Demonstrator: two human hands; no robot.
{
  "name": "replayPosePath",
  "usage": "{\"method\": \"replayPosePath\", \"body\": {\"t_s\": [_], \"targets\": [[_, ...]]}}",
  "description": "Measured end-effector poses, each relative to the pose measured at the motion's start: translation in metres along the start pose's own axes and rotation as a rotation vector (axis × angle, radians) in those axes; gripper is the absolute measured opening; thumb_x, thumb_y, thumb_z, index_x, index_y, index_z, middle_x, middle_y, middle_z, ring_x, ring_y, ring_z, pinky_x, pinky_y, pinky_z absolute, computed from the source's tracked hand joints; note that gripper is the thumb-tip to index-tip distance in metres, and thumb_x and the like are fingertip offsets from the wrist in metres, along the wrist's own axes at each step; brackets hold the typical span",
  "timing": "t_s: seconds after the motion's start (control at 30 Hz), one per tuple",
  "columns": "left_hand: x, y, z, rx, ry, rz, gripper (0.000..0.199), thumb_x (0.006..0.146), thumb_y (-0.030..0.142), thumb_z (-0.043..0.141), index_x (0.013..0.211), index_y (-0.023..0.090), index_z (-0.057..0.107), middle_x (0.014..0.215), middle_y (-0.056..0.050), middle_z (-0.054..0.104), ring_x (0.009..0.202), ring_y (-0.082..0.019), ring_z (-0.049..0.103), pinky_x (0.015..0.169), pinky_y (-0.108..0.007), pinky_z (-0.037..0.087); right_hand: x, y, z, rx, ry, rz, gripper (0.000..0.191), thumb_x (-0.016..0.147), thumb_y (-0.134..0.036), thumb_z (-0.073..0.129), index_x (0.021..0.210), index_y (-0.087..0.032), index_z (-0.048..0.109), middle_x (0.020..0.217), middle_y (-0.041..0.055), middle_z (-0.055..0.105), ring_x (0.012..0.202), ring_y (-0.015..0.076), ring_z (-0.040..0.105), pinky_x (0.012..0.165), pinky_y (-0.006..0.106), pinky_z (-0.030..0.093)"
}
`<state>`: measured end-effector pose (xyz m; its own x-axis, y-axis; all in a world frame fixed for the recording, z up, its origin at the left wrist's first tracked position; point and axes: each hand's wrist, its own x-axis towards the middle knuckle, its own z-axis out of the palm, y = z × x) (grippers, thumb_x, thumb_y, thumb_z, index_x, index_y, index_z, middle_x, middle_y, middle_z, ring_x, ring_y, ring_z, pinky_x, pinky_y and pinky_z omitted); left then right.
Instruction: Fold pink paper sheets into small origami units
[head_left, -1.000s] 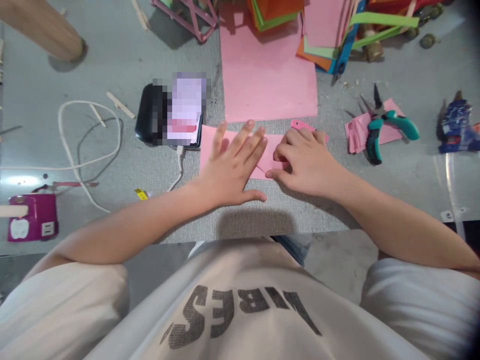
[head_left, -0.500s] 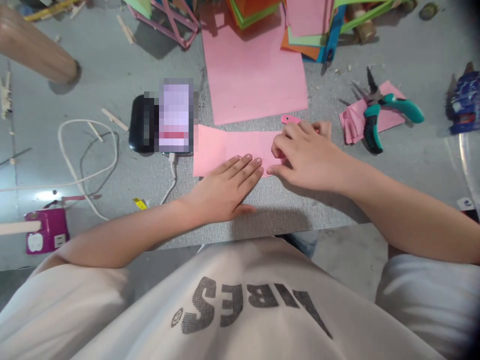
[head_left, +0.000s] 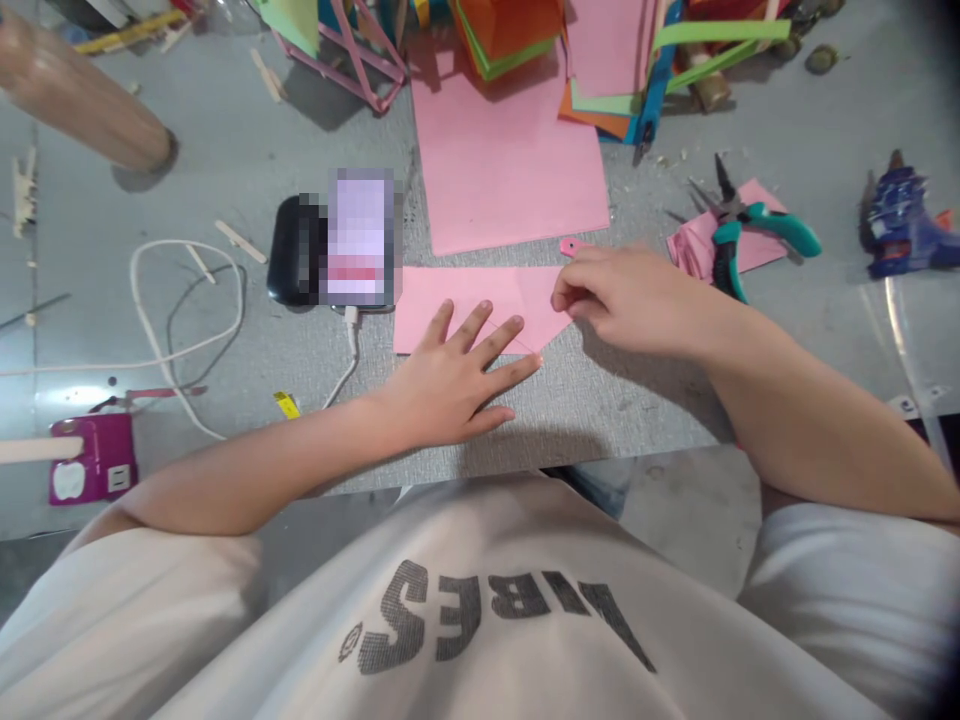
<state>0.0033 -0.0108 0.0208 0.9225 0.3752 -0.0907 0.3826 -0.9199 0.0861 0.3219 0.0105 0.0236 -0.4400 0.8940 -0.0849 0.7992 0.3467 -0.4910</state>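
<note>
A strip of pink paper point(head_left: 420, 312) lies on the grey table in front of me. My left hand point(head_left: 469, 375) rests flat on its lower middle with the fingers spread. At the right end, where the lower edge runs at a slant, my right hand point(head_left: 619, 300) has its fingers curled and pinched on the paper. A pink tool end with a small hole point(head_left: 572, 246) pokes out above the right hand; the rest of it is hidden.
A larger pink sheet point(head_left: 514, 170) lies beyond the strip. Left are a phone point(head_left: 360, 235) on a cable and a black case point(head_left: 295, 250). To the right, green-handled pliers point(head_left: 780, 222) lie on pink scraps, with a blue glue gun point(head_left: 900, 220) farther off.
My left hand's fingers have spread apart. My right hand has closed at the strip's right end, which now shows a slanted edge. The strip's left end, raised before, looks flatter.
</note>
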Motion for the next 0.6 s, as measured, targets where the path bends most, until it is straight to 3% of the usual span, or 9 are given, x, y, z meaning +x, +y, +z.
{"method": "replayPosePath", "body": {"t_s": [0.07, 0.13, 0.23, 0.3, 0.43, 0.5, 0.6], "targets": [[-0.001, 0.001, 0.003, 0.0, 0.012, 0.0, 0.078, 0.113, 0.058, 0.069, 0.184, 0.033, 0.047, 0.194, -0.022, 0.039, 0.174, -0.062, 0.042, 0.133, -0.092, 0.034, -0.001, -0.006, -0.002, -0.023, -0.021, -0.015, 0.022, 0.109, -0.03, 0.057, 0.105, -0.027, 0.078, 0.117, 0.0122, 0.082, 0.136, 0.0406, 0.072, 0.105, 0.056, 0.05], [-0.002, 0.001, 0.006, -0.007, 0.026, 0.001, 0.078, 0.113, 0.058, 0.067, 0.184, 0.032, 0.047, 0.195, -0.023, 0.038, 0.175, -0.063, 0.04, 0.133, -0.093, 0.032, -0.002, -0.013, -0.004, -0.052, -0.051, -0.001, 0.021, 0.108, -0.035, 0.06, 0.108, -0.024, 0.078, 0.12, 0.0143, 0.079, 0.139, 0.043, 0.07, 0.109, 0.057, 0.049], [-0.003, -0.001, 0.014, -0.043, 0.051, -0.007, 0.08, 0.113, 0.063, 0.066, 0.185, 0.034, 0.046, 0.196, -0.021, 0.035, 0.178, -0.061, 0.036, 0.136, -0.093, 0.026, -0.002, -0.021, -0.005, -0.067, -0.082, 0.012, 0.023, 0.107, -0.043, 0.066, 0.108, -0.023, 0.077, 0.122, 0.0154, 0.075, 0.132, 0.0428, 0.07, 0.112, 0.058, 0.045], [-0.004, -0.003, 0.019, -0.078, 0.071, -0.017, 0.083, 0.112, 0.067, 0.065, 0.186, 0.035, 0.042, 0.196, -0.02, 0.036, 0.179, -0.059, 0.034, 0.139, -0.091, 0.023, -0.001, -0.022, -0.003, -0.053, -0.083, 0.004, 0.021, 0.108, -0.039, 0.063, 0.106, -0.023, 0.075, 0.121, 0.0144, 0.075, 0.127, 0.0397, 0.07, 0.112, 0.057, 0.043], [-0.004, -0.008, 0.022, -0.137, 0.139, -0.029, 0.091, 0.11, 0.073, 0.065, 0.182, 0.022, 0.044, 0.19, -0.027, 0.042, 0.178, -0.055, 0.038, 0.143, -0.084, 0.023, -0.001, -0.021, -0.001, -0.024, -0.102, -0.006, 0.02, 0.108, -0.038, 0.062, 0.1, -0.023, 0.073, 0.113, 0.0117, 0.073, 0.112, 0.0332, 0.068, 0.109, 0.054, 0.038], [-0.004, -0.009, 0.022, -0.155, 0.17, -0.031, 0.087, 0.11, 0.073, 0.065, 0.174, 0.015, 0.052, 0.186, -0.031, 0.048, 0.176, -0.055, 0.042, 0.143, -0.082, 0.026, -0.003, -0.022, -0.003, -0.009, -0.129, -0.022, 0.022, 0.105, -0.044, 0.069, 0.099, -0.023, 0.072, 0.112, 0.0105, 0.072, 0.108, 0.0318, 0.066, 0.107, 0.052, 0.037], [-0.004, -0.01, 0.02, -0.19, 0.211, -0.046, 0.075, 0.112, 0.071, 0.065, 0.161, 0.014, 0.061, 0.175, -0.03, 0.06, 0.172, -0.055, 0.048, 0.141, -0.08, 0.031, -0.008, -0.024, -0.006, -0.024, -0.165, -0.069, 0.023, 0.098, -0.045, 0.079, 0.099, -0.023, 0.072, 0.112, 0.0095, 0.07, 0.107, 0.0311, 0.063, 0.103, 0.049, 0.034]]}}
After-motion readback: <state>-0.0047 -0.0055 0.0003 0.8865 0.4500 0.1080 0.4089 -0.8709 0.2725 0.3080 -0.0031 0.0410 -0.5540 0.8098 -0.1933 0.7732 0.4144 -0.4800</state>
